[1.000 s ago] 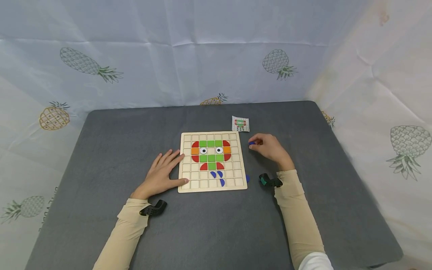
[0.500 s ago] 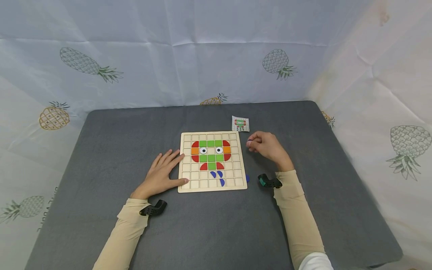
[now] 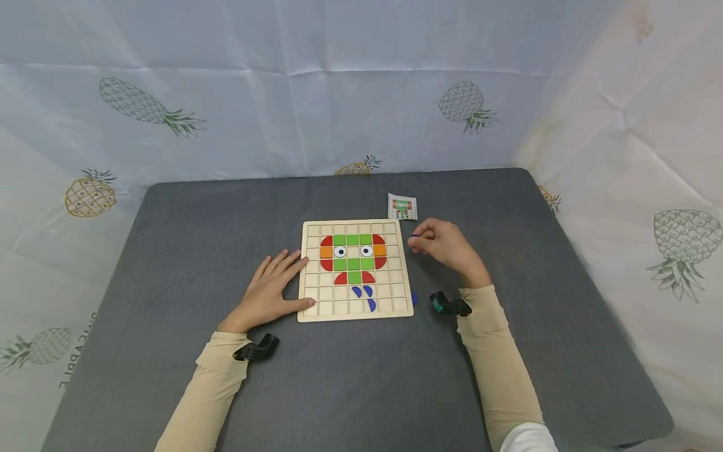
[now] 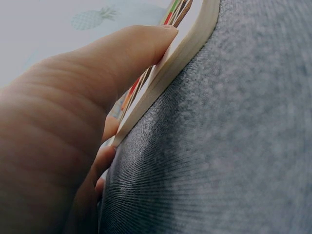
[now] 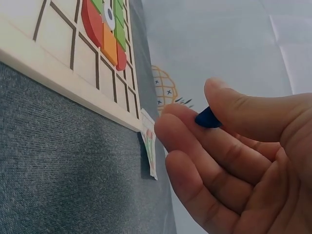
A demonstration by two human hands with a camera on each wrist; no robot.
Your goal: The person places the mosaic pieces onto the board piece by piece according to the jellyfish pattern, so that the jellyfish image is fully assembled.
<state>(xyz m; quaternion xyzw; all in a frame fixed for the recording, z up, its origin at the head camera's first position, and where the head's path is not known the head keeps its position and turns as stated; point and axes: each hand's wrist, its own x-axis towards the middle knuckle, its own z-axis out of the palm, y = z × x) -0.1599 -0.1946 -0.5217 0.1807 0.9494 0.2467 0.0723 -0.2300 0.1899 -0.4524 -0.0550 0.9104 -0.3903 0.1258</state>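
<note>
A square wooden grid board [image 3: 339,301] lies on the table, bearing a pattern of green, red and orange pieces and two eye pieces. Below the pattern, several blue pieces [image 3: 371,305] sit in the board's lower cells. My left hand [image 3: 268,295] rests at the board's left edge with fingers spread; in the left wrist view its thumb [image 4: 141,44] lies on the rim. Just off the board's right edge, my right hand [image 3: 443,245] pinches a small blue piece [image 5: 208,118] between thumb and index finger, above the table.
A small printed card [image 3: 403,207] with a similar picture lies at the board's upper right corner. Another blue piece [image 3: 415,299] lies against the board's lower right edge. Pineapple-print cloth [image 3: 361,94] hangs behind the grey table [image 3: 350,383].
My right hand, pinching the blue piece, has shifted slightly left and away from me, nearer the board's right edge. The left hand and the board have stayed put.
</note>
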